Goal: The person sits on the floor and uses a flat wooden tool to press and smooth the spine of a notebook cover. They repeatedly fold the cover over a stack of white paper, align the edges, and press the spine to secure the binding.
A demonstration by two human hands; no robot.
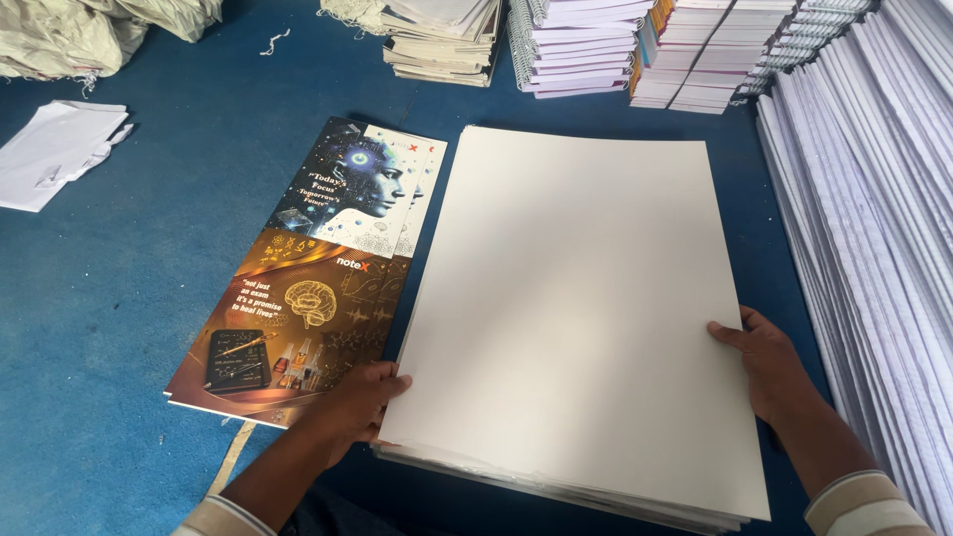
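A thick stack of large blank white sheets (576,298) lies on the blue surface in front of me. My left hand (359,402) grips its near left corner, fingers curled over the edge. My right hand (769,362) rests flat against the right edge, thumb on the top sheet. To the left of the stack lies a small pile of printed notebook covers (318,268), blue and white in the far half, brown and gold in the near half. My left hand overlaps their near right corner.
Spiral-bound notebook stacks (596,45) stand along the far edge. A long slanted bank of white paper (874,228) runs down the right side. Folded white cloth or paper (55,154) and pale sacks (69,35) lie at the far left on the blue floor covering (119,298).
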